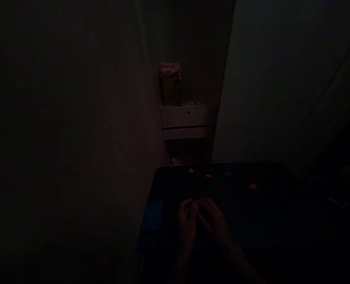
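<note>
The scene is very dark. Over the dark table, my left hand and my right hand meet at the fingertips. Between them shows a small red piece, its kind too dim to make out. Both hands have their fingers closed round it. Beyond them on the table lie a small red piece at the far left, a flat red one beside it, and another red piece to the right. A dark lump sits between the last two.
At the table's left edge lies a blue flat object. Behind the table stands a pale drawer unit with a red-and-white-topped bag and a dark container on it. A wall runs along the left.
</note>
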`<state>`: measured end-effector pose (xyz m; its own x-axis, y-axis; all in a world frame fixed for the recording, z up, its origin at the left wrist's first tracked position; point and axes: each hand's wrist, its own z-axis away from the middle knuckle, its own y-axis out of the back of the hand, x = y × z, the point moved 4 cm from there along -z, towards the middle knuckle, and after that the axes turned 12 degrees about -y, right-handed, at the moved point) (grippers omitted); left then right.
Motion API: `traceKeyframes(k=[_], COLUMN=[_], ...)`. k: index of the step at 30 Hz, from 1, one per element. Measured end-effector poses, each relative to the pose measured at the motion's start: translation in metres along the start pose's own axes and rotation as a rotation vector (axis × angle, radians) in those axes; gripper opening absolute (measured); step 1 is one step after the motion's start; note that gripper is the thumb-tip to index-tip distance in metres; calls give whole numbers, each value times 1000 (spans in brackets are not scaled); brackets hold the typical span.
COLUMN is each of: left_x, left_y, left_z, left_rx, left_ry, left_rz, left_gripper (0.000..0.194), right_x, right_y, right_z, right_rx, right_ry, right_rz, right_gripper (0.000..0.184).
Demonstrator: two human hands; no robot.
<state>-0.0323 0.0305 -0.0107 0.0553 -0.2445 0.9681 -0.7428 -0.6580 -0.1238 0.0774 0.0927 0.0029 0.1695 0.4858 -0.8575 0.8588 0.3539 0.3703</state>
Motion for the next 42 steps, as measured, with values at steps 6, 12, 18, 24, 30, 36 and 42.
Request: traceKeyframes(k=[6,12,18,24,30,36,42], left_x=[2,1,1,1,1,-3,2], left_y=[-2,-3,-2,-4,-2,1,-1], left_z=[-2,-4,-4,-5,-5,-5,-6], left_rx=[-106,-148,-131,-121,-87,-69,-84], left_ry=[-43,-41,-21,-27,-28,33,-19], left_rz=[-87,-76,-73,-45,-88,-130,-146], left_gripper=[35,35,37,37,43,55,54], right_x=[14,17,12,14,15,18,20], right_y=[1,2,4,2,1,-3,-4], right_z=[-2,-3,-1,0,0,-2,-2], right_rx=[17,8,50,42,34,35,46], right_ry=[-20,-38,-22,-36,-32,-56,-83], right_rz=[-38,-32,-47,-4,7,-38,-17], right_gripper=[31,32,32,26,27,33,35])
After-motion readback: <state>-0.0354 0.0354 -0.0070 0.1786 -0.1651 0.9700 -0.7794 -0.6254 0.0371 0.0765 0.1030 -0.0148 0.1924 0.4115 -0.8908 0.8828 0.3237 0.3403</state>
